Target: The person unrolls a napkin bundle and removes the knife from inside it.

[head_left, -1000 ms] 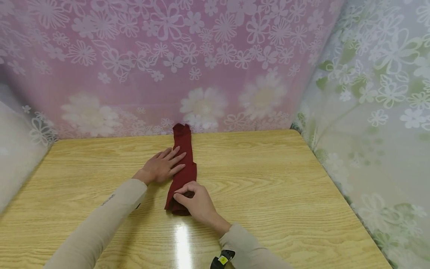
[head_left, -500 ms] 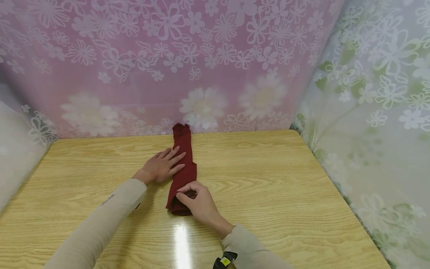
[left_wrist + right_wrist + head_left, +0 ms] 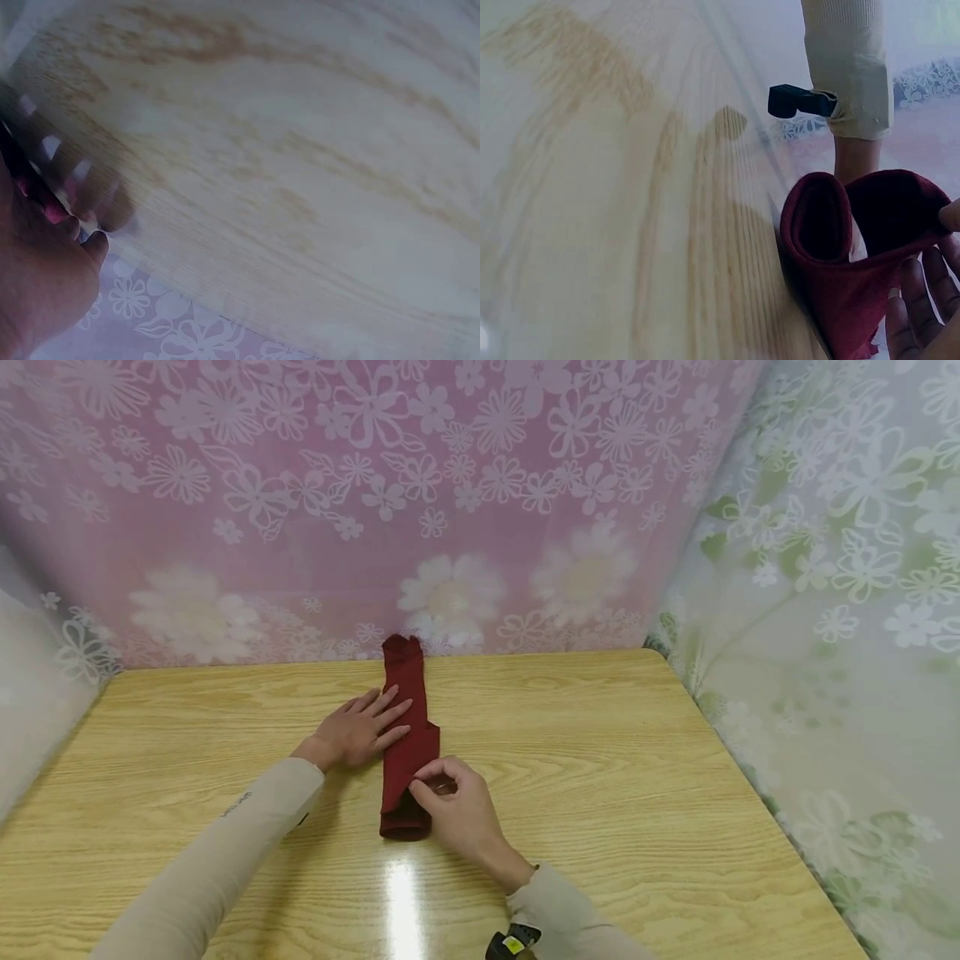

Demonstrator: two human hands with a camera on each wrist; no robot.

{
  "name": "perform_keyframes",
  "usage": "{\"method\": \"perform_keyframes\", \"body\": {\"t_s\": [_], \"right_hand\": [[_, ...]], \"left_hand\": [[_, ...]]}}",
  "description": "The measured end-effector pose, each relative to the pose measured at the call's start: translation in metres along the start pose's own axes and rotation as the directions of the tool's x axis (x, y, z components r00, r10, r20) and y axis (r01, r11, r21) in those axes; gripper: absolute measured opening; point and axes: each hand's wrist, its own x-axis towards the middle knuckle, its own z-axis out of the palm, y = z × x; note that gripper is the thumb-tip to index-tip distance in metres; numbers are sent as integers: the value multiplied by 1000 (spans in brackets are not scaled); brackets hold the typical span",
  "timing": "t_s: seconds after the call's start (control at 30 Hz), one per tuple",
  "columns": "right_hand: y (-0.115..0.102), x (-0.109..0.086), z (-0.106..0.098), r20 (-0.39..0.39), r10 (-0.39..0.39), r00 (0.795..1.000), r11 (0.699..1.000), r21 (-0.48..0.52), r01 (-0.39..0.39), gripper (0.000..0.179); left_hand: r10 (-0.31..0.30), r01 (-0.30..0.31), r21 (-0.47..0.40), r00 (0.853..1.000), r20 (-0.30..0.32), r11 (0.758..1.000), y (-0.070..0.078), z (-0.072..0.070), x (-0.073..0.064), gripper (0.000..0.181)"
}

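You seem to be mid-fold, your left hand [image 3: 351, 737] spread over the dark red cloth [image 3: 412, 753] on the desk [image 3: 585, 777] while your right hand [image 3: 461, 802] pinches its raised edge, which probably wants laying down smoothly next.

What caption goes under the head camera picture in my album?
Left hand rests on folded dark-red cloth while right hand pinches its edge.
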Motion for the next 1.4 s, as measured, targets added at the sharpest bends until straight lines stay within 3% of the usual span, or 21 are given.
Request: {"method": "perform_keyframes", "body": {"t_s": [0.2,0.53,0.73,1.07,1.4], "right_hand": [[27,7,-4,-35,12,999,1000,1,-12,9],[1,5,-17,-85,25,996,999,28,-23,12],[5,7,-23,-115,56,992,997,65,-49,20],[10,8,-38,-124,108,986,994,33,-105,20],[18,7,-51,-141,154,978,986,86,-142,20]], "left_hand": [[0,0,-12,1000,-1,1000,-2,3,1,56],[3,-4,-14,1000,-13,1000,-3,4,1,57],[2,-2,18,1000,-2,1000,-4,7,3,58],[-3,3,-11,1000,8,1000,-4,7,2,57],[-1,1,-9,1000,1,1000,-5,8,3,58]]}}
